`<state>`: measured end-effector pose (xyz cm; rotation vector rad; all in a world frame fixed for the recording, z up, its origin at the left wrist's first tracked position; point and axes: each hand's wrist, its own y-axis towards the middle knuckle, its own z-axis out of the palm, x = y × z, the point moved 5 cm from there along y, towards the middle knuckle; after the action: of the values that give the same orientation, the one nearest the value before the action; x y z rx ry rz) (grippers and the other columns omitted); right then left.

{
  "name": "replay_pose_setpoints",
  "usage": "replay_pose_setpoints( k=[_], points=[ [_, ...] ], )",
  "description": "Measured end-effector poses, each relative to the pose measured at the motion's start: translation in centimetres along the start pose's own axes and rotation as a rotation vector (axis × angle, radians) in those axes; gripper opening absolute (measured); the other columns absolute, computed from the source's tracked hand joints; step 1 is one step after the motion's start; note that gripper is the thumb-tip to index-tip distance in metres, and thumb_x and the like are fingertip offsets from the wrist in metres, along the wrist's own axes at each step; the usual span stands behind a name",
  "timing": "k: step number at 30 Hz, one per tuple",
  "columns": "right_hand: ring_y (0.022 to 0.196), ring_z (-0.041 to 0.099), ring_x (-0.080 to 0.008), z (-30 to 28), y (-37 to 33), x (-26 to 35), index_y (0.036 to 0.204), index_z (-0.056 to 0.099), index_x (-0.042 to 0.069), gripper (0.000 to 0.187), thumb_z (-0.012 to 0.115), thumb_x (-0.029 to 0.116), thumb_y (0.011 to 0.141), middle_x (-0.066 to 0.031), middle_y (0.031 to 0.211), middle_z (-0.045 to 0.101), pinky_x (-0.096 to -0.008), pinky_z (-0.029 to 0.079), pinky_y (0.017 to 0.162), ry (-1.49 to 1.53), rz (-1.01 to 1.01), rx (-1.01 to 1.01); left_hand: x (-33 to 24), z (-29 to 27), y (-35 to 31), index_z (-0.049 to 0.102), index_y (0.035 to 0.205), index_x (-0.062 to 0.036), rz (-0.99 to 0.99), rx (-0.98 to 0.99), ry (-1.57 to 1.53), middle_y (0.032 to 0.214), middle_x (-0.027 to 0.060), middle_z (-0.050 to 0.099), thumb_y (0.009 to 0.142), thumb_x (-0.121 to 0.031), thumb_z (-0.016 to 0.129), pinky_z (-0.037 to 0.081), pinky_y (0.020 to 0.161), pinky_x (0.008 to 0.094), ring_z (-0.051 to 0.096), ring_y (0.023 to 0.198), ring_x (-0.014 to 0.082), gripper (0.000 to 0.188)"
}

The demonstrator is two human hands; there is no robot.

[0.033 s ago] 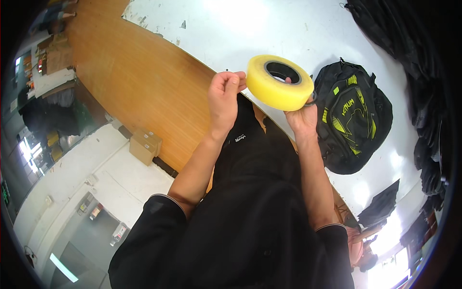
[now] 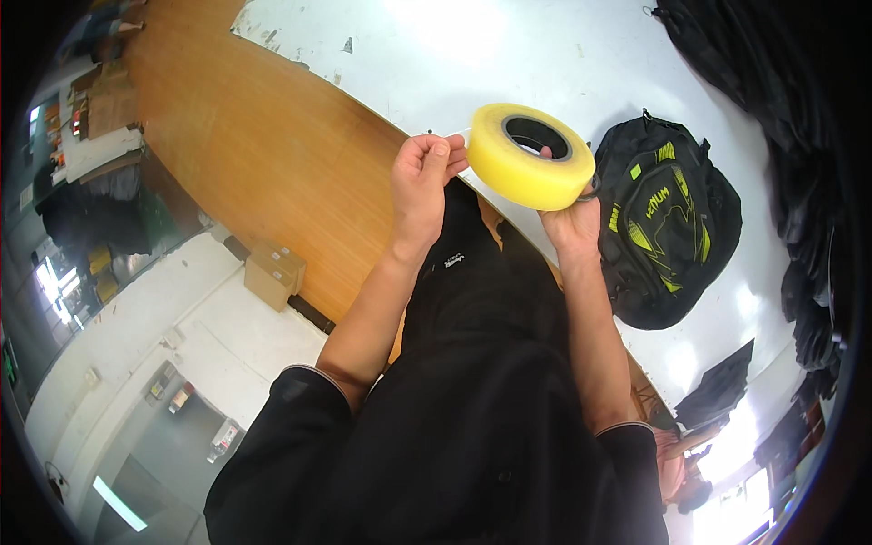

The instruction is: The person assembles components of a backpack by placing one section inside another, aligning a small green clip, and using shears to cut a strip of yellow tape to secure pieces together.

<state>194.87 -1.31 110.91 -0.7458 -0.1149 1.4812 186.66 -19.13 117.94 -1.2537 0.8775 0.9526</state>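
A big roll of yellowish clear packing tape [image 2: 522,182] with a dark core is held up above the table edge. My right hand [image 2: 572,222] grips it from below and the right, one fingertip showing inside the core. By that hand's fingers there is a small dark loop [image 2: 593,186], whose kind I cannot make out. At the roll's left side my left hand [image 2: 422,177] is closed in a pinch. A thin pale strip runs from those fingertips to the roll, looking like the loose tape end. A black backpack [image 2: 668,227] with yellow-green trim lies just right of my right hand.
The white table [image 2: 545,54] has a chipped edge along its left. Black bags or fabric [image 2: 799,209] are piled on its far right. A flat black piece [image 2: 718,386] lies near a person [image 2: 672,463] at lower right. A cardboard box [image 2: 274,275] stands left on the floor.
The tape roll has shifted very slightly to the right, and the pale strip at my left fingertips shows a little more. Otherwise both hands keep their places.
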Motion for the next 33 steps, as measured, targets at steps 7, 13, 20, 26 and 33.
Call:
replay_pose_setpoints(
  k=[7, 13, 20, 26, 33],
  points=[
    [0.121, 0.054, -0.0332, -0.1, 0.0, 0.2, 0.122, 0.059, 0.002, 0.033, 0.055, 0.013, 0.092, -0.0189, 0.122, 0.061, -0.0477, 0.049, 0.101, 0.042, 0.055, 0.011, 1.5, -1.1, 0.4, 0.052, 0.107, -0.0024, -0.195, 0.156, -0.357, 0.105, 0.0102, 0.063, 0.099, -0.014, 0.052, 0.051, 0.087, 0.035, 0.061, 0.097, 0.0188, 0.015],
    [0.116, 0.056, -0.0322, 0.3, 0.2, 0.3, 0.123, 0.055, -0.003, 0.031, 0.048, 0.013, 0.097, -0.0176, 0.123, 0.059, -0.044, 0.049, 0.101, 0.007, 0.066, 0.025, 1.4, -1.6, 1.1, 0.051, 0.12, -0.0009, -0.278, 0.243, -0.319, 0.106, 0.0103, 0.063, 0.097, -0.013, 0.052, 0.049, 0.09, 0.0371, 0.06, 0.1, 0.0198, 0.026],
    [0.121, 0.052, -0.0337, -1.1, 0.9, 1.1, 0.122, 0.058, 0.0, 0.036, 0.05, 0.009, 0.088, -0.0206, 0.122, 0.06, -0.0483, 0.046, 0.102, 0.04, 0.085, -0.003, 3.2, -1.5, 1.4, 0.053, 0.119, 0.0001, -0.282, 0.201, -0.149, 0.105, 0.0096, 0.063, 0.092, -0.009, 0.06, 0.052, 0.083, 0.0313, 0.061, 0.097, 0.016, 0.029],
    [0.116, 0.054, -0.0312, -3.6, 2.8, 2.4, 0.124, 0.054, 0.0, 0.033, 0.05, 0.019, 0.097, -0.0179, 0.122, 0.058, -0.0451, 0.043, 0.103, -0.2, 0.045, -0.071, 7.8, -4.1, 3.3, 0.057, 0.112, 0.0024, -0.175, 0.134, 0.025, 0.098, 0.0079, 0.063, 0.086, -0.004, 0.067, 0.051, 0.08, 0.0257, 0.061, 0.089, 0.0125, 0.029],
    [0.097, 0.063, -0.024, -3.4, 3.3, 5.5, 0.118, 0.055, 0.0, 0.034, 0.058, 0.026, 0.096, -0.0135, 0.106, 0.064, -0.041, 0.051, 0.09, -0.875, 0.02, -0.323, 10.0, -4.6, 2.7, 0.058, 0.106, 0.002, -0.14, 0.16, 0.254, 0.095, 0.0076, 0.064, 0.087, -0.003, 0.066, 0.049, 0.079, 0.0248, 0.06, 0.087, 0.0118, 0.022]
  ],
)
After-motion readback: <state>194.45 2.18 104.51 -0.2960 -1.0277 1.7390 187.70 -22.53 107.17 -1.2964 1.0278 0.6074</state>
